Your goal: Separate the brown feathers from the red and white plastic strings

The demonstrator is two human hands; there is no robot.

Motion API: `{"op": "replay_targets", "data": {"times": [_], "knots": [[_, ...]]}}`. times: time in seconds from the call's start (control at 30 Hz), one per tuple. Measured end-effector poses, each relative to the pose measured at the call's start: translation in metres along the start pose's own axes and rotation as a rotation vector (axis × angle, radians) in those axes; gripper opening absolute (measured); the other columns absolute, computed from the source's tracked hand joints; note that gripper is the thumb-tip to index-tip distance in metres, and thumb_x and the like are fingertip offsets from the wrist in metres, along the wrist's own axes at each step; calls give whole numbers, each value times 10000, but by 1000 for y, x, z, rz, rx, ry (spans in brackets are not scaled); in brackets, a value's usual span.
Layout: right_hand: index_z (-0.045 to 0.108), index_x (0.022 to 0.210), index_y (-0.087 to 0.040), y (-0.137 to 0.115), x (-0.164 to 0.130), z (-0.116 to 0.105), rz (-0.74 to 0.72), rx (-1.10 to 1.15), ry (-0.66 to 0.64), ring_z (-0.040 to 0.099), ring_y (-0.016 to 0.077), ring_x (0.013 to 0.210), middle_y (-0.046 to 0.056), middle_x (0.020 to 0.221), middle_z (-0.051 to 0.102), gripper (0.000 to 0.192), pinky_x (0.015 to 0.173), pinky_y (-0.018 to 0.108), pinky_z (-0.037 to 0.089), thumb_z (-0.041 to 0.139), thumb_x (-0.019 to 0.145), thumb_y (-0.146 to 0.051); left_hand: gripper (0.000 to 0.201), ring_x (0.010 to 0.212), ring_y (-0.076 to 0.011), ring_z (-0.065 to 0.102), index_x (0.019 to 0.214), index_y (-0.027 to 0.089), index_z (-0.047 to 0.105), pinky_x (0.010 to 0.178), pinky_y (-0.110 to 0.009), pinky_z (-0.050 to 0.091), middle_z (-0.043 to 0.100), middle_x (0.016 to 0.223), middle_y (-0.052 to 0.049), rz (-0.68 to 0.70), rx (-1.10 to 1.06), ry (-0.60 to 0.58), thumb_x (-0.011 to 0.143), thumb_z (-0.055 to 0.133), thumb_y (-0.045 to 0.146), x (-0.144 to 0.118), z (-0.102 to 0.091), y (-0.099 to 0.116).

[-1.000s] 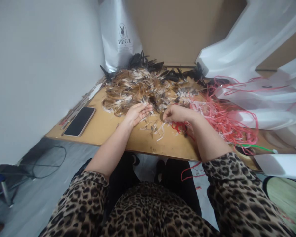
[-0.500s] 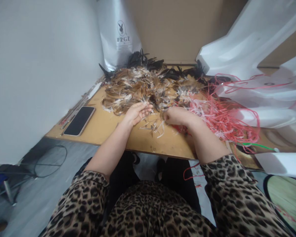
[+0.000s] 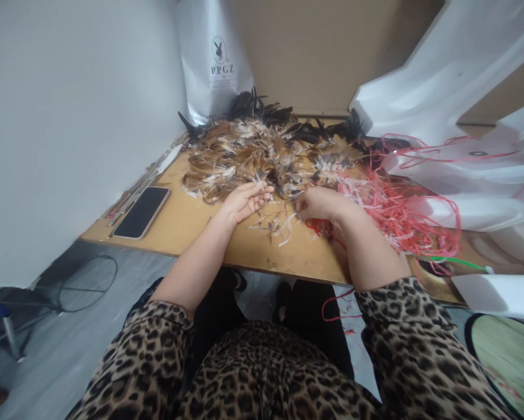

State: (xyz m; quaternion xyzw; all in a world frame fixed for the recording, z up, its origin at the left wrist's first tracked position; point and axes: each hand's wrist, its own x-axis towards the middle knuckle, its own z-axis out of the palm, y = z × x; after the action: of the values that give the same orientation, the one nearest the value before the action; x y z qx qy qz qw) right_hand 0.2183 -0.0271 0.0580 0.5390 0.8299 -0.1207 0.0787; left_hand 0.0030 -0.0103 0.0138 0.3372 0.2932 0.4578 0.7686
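My left hand [image 3: 246,201] is palm up at the front edge of a pile of brown and white feathers [image 3: 244,149]. Its thumb and forefinger are pinched on a feather [image 3: 262,175], whose outline blends into the pile; the other fingers curl loosely. To its right, my right hand [image 3: 318,204] is closed above the table, fingertips pressed together. Whatever lies between them is too small to make out. Below and between the hands lie white scraps and feather bits [image 3: 273,223]. Red and pink plastic string [image 3: 388,210] is heaped beside my right forearm.
A phone [image 3: 142,212] rests on the wooden table [image 3: 209,236] at left. Black feathers [image 3: 248,105] lie along the back, before a silver-white printed bag [image 3: 218,64]. White plastic sheeting [image 3: 423,87] stands at right. A red string loop [image 3: 338,318] hangs below the table edge.
My right hand has shifted slightly to the right, away from the left one, and its curled fingers show more. My left hand keeps its pinch in nearly the same place.
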Motion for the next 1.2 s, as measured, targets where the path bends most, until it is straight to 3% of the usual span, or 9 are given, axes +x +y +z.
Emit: {"op": "replay_targets", "data": {"times": [0.1, 0.17, 0.33, 0.53, 0.73, 0.93, 1.07, 1.2], "knots": [[680, 716, -194, -4, 2, 1, 16, -28, 4, 542, 132, 585, 37, 686, 666, 144, 552, 231, 350, 566, 640, -239, 75, 623, -102, 645, 830, 92, 609, 540, -175, 496, 695, 796, -87, -1, -5, -16, 804, 539, 99, 1, -2, -1], [671, 719, -181, -3, 1, -1, -35, 76, 37, 546, 124, 604, 27, 692, 665, 148, 574, 218, 367, 549, 644, -218, 83, 629, -102, 645, 830, 89, 610, 541, -174, 496, 695, 819, -94, 1, -8, -23, 809, 531, 100, 1, -3, -1], [641, 717, -153, 4, -4, -6, -167, 437, 278, 546, 114, 623, 0, 681, 647, 158, 624, 210, 400, 507, 655, -209, 96, 650, -91, 642, 834, 88, 606, 542, -155, 492, 688, 915, -122, -8, -25, -22, 817, 512, 89, -1, 0, 0], [611, 711, -144, -5, 0, 0, -107, 565, 505, 521, 114, 565, 11, 616, 617, 143, 571, 225, 380, 523, 672, -250, 132, 626, -48, 616, 803, 84, 593, 531, -112, 471, 651, 1055, -161, -148, -63, -54, 833, 466, 63, -4, 4, 0], [558, 752, -167, -18, 10, 9, -35, 784, 546, 548, 121, 497, 5, 575, 599, 159, 502, 226, 390, 561, 690, -312, 170, 678, -67, 637, 810, 77, 601, 574, -124, 480, 650, 1059, -165, -212, -35, -124, 844, 436, 54, -4, 6, -6], [521, 724, -163, -23, 18, 14, -29, 1060, 510, 509, 88, 428, 11, 563, 611, 183, 441, 202, 390, 603, 672, -319, 168, 667, -90, 650, 802, 81, 603, 590, -144, 493, 671, 766, -84, -194, -62, -113, 837, 444, 39, -3, 7, -9], [491, 698, -164, -19, 22, 13, -22, 1236, 538, 537, 95, 457, 21, 594, 620, 206, 429, 197, 403, 619, 648, -317, 148, 653, -92, 652, 798, 84, 597, 585, -152, 501, 658, 733, -62, -171, -67, -82, 829, 462, 33, -2, 5, -7], [504, 748, -175, -13, 21, 11, 20, 1183, 589, 564, 118, 502, 6, 580, 595, 193, 468, 217, 430, 613, 651, -302, 135, 642, -92, 653, 807, 81, 598, 561, -145, 503, 660, 736, -64, -138, -71, -62, 825, 474, 33, -1, 4, -5]]}}
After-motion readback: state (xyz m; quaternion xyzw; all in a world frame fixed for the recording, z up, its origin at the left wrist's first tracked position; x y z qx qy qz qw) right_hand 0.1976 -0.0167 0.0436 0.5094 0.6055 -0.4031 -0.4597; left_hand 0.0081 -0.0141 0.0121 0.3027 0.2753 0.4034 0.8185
